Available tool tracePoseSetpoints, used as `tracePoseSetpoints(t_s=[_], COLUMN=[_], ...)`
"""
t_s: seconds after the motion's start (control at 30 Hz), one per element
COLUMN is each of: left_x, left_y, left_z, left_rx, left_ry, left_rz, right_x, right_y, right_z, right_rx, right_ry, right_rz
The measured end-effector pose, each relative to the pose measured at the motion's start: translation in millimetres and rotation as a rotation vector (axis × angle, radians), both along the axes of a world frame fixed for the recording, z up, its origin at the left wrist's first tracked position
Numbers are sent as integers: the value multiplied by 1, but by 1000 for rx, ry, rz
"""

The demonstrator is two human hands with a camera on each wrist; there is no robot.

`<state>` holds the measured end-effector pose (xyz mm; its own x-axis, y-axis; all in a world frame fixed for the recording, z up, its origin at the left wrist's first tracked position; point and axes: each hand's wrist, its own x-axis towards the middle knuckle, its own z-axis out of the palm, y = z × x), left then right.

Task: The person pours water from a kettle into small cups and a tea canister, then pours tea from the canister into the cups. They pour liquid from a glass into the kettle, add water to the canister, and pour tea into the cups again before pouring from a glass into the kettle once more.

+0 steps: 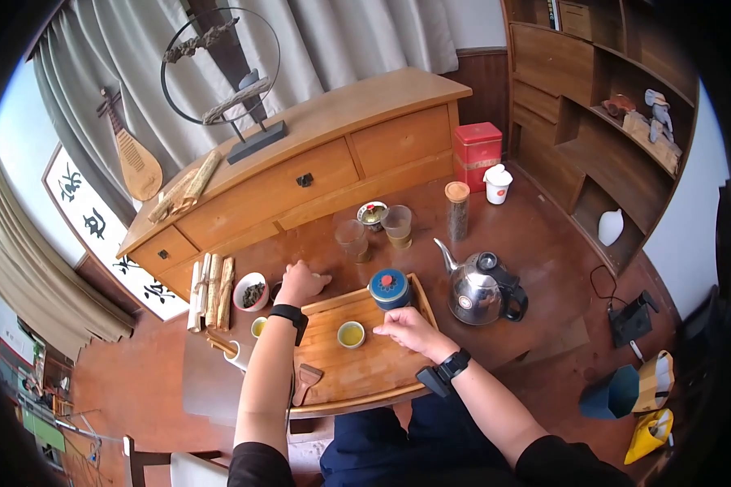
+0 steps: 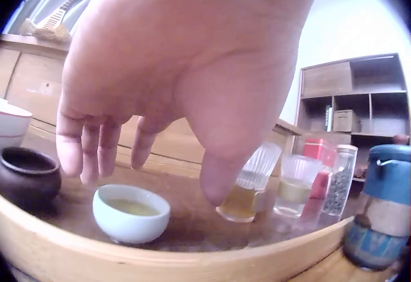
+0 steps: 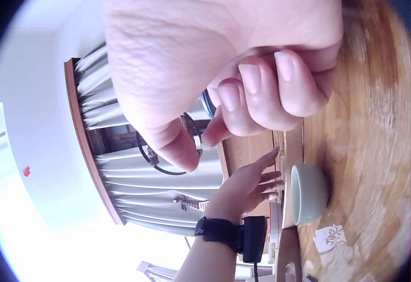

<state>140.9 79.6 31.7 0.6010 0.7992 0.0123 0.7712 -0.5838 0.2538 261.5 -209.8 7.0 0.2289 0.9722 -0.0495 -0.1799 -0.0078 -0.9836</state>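
Observation:
My left hand (image 1: 301,284) reaches past the tray's far left edge. In the left wrist view this hand (image 2: 186,70) hangs with fingers spread downward and thumb apart, above a pale cup of tea (image 2: 131,214) outside the tray rim (image 2: 192,266); a dark round vessel (image 2: 29,178) is beside it. Over the tray (image 1: 333,381), my right hand (image 1: 410,331) is just right of another tea cup (image 1: 351,334). The right wrist view shows the right hand (image 3: 225,57) with three fingers curled in, a gap between thumb and index finger, and nothing held; that cup (image 3: 309,194) stands upright.
A blue lidded jar (image 1: 389,290) is at the tray's back edge, a steel kettle (image 1: 477,288) to its right. Behind are two glasses (image 1: 352,241), a lidded bowl (image 1: 373,214) and a tall jar (image 1: 457,213). A leaf bowl (image 1: 251,292), small cup (image 1: 258,326) and brush (image 1: 306,383) are left.

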Motion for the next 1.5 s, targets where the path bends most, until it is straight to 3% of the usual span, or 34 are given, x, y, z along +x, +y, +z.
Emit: tracePoseSetpoints(t_s=[0.07, 0.1, 0.13, 0.2, 0.23, 0.53, 0.7, 0.93, 1.27, 1.5], left_x=[-4, -6, -15, -30, -37, -74, -71, -58, -42, 16], left_y=[-4, -10, -22, -65, -83, -144, -140, -138, -111, -71], left_z=[5, 16, 22, 50, 60, 31, 6, -3, 27, 61], left_rx=[3, -150, -160, -284, -357, -461, -312, -227, -206, -83], left_ry=[-142, -93, -91, -120, -61, -37, -201, -193, -287, -294], left_rz=[-135, -150, -140, -318, -299, -328, -344, -360, -301, -280], right_x=[0, 0, 0, 0, 0, 0, 1, -1, -2, 1], right_y=[0, 2, 4, 4, 3, 1, 2, 1, 2, 3], right_z=[1, -3, -9, -8, -7, -7, -6, -4, -4, -7], right_rx=[4, 39, 74, 48, 38, -6, -12, -24, -6, -17], right_ry=[7, -11, -28, 6, 4, 61, 136, 120, 84, 60], right_rz=[1, 6, 11, 20, 18, 16, 15, 4, 13, 18])
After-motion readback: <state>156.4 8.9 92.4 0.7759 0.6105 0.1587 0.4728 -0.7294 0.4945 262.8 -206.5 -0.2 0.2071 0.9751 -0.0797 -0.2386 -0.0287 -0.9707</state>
